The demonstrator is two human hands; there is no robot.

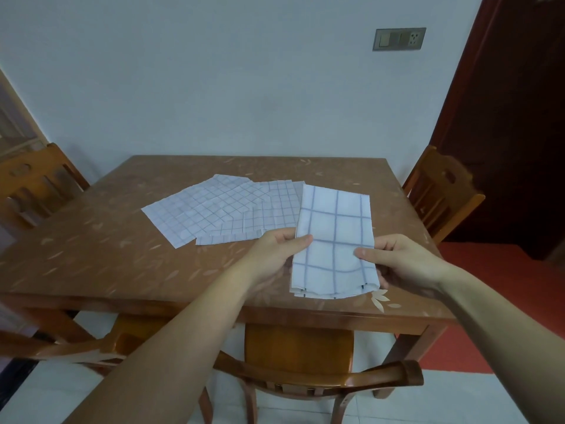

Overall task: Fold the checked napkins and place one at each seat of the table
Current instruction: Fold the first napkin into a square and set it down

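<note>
Lowest in the frame, two bare forearms reach up from the bottom edge, one from the lower left and one from the lower right. Between them, below the table's near edge, stands one wooden chair (305,362), its curved backrest toward the camera and its seat tucked partly under the tabletop. A second chair (76,347) shows at lower left, partly hidden by the left forearm.

Just above, over the near right part of the wooden table (91,255), both hands grip one folded checked napkin (333,240). The left hand (275,252) pinches its left edge, thumb on top and fingers beneath; the right hand (403,261) pinches the right edge the same way. This napkin is a tall narrow rectangle in several layers, with wide blue checks, its lower end near the table's front edge and its upper end tilted away toward the middle of the tabletop. It hides the right margin of the cloths behind it.

Farther back, at the centre of the tabletop, lies a loose overlapping spread of unfolded checked napkins (220,209) in a finer grid. At least three overlap; the exact count cannot be told. They lie flat, fanned at different angles.

Two more chairs flank the table: one at the left edge of the frame (33,185), one at the right (440,194). That makes four chairs in all.

Beyond, a pale wall carries one switch-and-socket plate (399,39) at upper right, and a dark red door (513,117) fills the right edge.
</note>
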